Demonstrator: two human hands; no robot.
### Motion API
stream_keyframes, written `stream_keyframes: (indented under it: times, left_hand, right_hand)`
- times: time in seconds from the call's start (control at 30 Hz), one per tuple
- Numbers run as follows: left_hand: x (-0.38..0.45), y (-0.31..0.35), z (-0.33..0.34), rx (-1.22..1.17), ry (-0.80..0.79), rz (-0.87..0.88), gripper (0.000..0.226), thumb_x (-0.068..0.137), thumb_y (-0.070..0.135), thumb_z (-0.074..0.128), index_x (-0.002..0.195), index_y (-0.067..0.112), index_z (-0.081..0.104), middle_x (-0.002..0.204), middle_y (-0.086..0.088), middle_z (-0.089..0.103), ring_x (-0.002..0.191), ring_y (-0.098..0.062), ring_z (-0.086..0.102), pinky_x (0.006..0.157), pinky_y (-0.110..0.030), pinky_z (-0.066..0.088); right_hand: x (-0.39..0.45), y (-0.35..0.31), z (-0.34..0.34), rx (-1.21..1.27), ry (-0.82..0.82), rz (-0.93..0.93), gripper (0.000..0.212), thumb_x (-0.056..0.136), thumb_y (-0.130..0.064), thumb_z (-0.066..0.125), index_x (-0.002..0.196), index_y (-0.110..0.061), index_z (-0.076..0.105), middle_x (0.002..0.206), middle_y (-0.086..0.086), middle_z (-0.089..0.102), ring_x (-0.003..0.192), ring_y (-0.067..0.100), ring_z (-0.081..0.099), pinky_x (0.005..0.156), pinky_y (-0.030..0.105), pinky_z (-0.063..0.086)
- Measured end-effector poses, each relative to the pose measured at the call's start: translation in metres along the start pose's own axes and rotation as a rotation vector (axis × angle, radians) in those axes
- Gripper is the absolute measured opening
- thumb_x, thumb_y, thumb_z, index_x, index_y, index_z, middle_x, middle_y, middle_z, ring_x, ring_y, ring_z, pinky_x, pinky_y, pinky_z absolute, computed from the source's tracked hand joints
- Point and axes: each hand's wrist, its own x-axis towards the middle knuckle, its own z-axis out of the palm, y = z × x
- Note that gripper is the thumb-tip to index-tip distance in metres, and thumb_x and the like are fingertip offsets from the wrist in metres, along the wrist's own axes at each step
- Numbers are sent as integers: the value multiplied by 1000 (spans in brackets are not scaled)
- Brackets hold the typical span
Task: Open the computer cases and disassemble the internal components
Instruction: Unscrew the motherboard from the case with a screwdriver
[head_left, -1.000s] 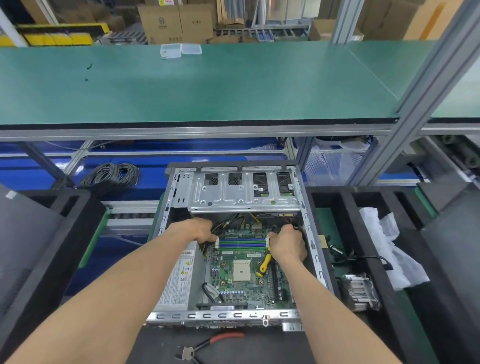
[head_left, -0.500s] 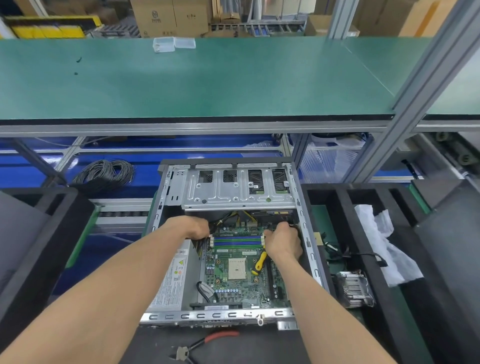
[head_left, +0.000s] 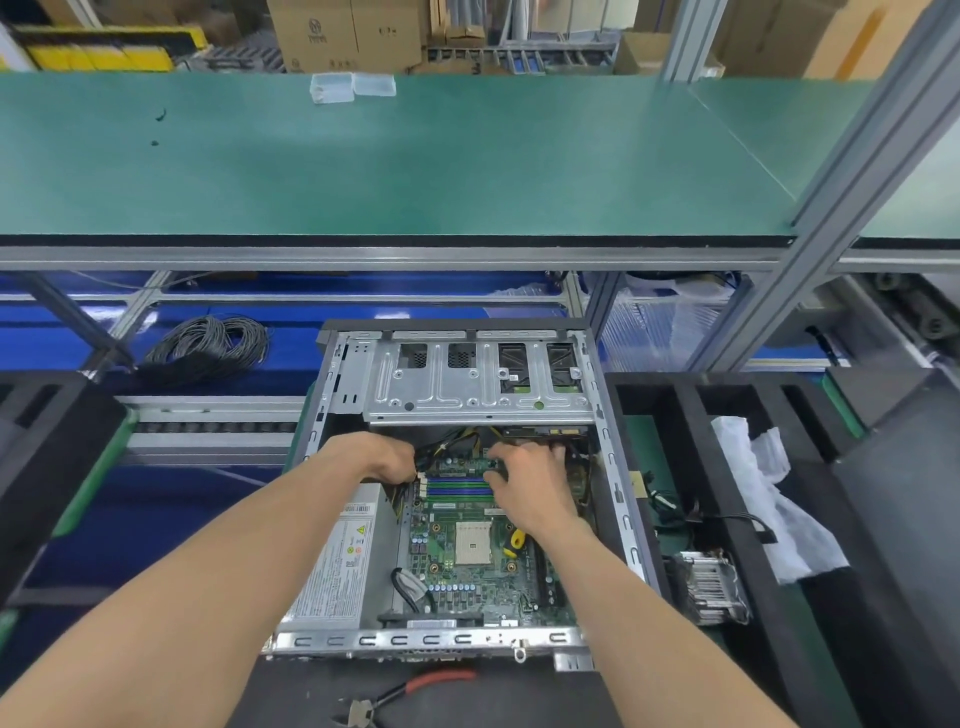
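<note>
The open computer case (head_left: 605, 467) lies in front of me with its green motherboard (head_left: 467, 571) exposed. Both hands are inside it at the blue and green memory slots (head_left: 457, 488). My left hand (head_left: 384, 460) is at the slots' left end beside yellow and black cables, its fingertips curled under and hidden. My right hand (head_left: 524, 483) covers the right end, with the fingers spread towards the board's far edge and the thumb touching the slots. A yellow-handled screwdriver (head_left: 516, 540) lies on the board under my right wrist.
A metal drive cage (head_left: 478, 384) spans the far half of the case and a power supply (head_left: 337, 571) fills its left side. Red-handled pliers (head_left: 410, 693) lie near me. The black foam tray on the right holds a heatsink (head_left: 711, 587) and white wrapping (head_left: 763, 493). A cable coil (head_left: 208, 345) lies far left.
My right hand has shifted left and unfolded from a closed fist, its fingers now spread over the right end of the memory slots. My left hand stays at the left end.
</note>
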Motion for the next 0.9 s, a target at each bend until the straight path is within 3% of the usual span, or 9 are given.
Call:
stream_keyframes:
  times: [0.23,0.37,0.5,0.6,0.7,0.77,0.83,0.9]
  left_hand:
    - [0,0,2,-13,8,-4,34,104,27,37,127,9,55,119,-10,61,100,-24,58,91,-37,47]
    - [0,1,2,-4,10,-6,36,104,25,36,130,8,55,121,-10,61,99,-24,57,87,-36,47]
    - [-2,2,0,8,13,-23,41,103,26,35,138,9,49,137,-13,55,108,-27,54,93,-37,46]
    - [-5,2,-1,8,5,-27,44,104,30,37,142,10,46,142,-13,52,116,-29,53,95,-37,44]
    - [-10,1,-3,0,9,-3,40,104,33,42,135,9,51,115,-7,59,102,-24,56,86,-35,43]
    - [-15,-1,-4,-32,26,16,32,104,31,46,122,7,57,100,-3,58,90,-19,55,82,-34,43]
    - [-21,-4,-5,-67,46,35,23,103,23,44,109,7,60,102,-7,61,87,-20,55,82,-33,43]
    - [-29,-5,-5,-103,65,52,21,99,13,40,95,8,61,92,-7,59,78,-21,50,74,-31,41]
  right_hand:
    - [6,-1,5,-187,-75,-110,20,100,-25,58,116,-19,69,119,6,65,110,30,60,109,53,24]
    - [4,-5,2,-221,-74,-149,19,97,-8,58,112,-17,65,121,2,63,111,29,58,107,53,27]
    - [1,-6,-3,-143,-75,-140,33,87,8,55,109,-15,63,121,0,64,112,27,60,110,55,27]
    - [-3,-5,-9,-43,-67,-97,18,92,4,59,99,-10,67,115,4,67,106,30,62,106,54,36]
    - [-12,-8,-16,75,-85,-93,16,97,-10,62,81,-13,62,102,7,66,100,35,61,92,45,47]
    - [-18,-12,-23,150,-122,-59,17,97,-18,65,88,-4,68,105,10,67,103,36,60,89,45,50]
    - [-23,-15,-31,218,-146,-30,27,96,-23,67,100,4,70,111,16,69,104,35,60,91,47,51]
    - [-30,-18,-44,296,-136,-23,29,94,-25,70,100,4,71,106,15,71,99,31,60,89,41,50]
